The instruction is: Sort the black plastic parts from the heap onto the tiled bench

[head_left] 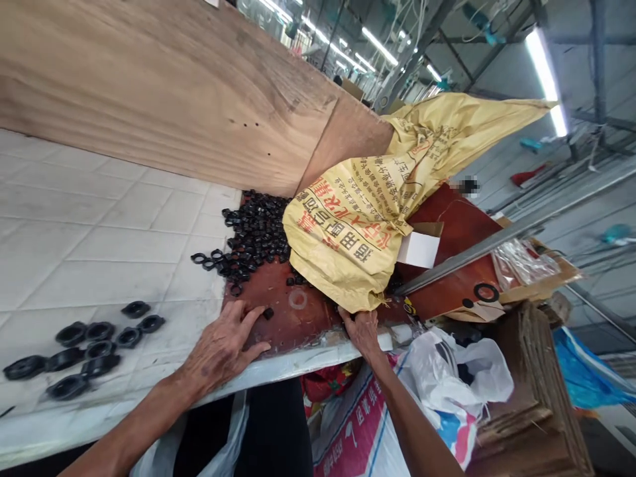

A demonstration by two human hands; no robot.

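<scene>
My left hand (224,344) lies flat on the table edge with its fingers spread, fingertips near one small black ring (268,313) on the red-brown board (291,308). My right hand (364,330) reaches under the bottom of a yellow woven sack (358,232) with red print, its fingers curled against the sack's lower edge. A heap of small black rings (256,235) lies on the board beside the sack.
Several larger black rings (94,341) lie on the white tiled tabletop (99,245) at the left. A plywood wall (173,93) stands behind. A small white box (420,248), a metal bar (497,245), cardboard (534,391) and plastic bags (447,377) crowd the right.
</scene>
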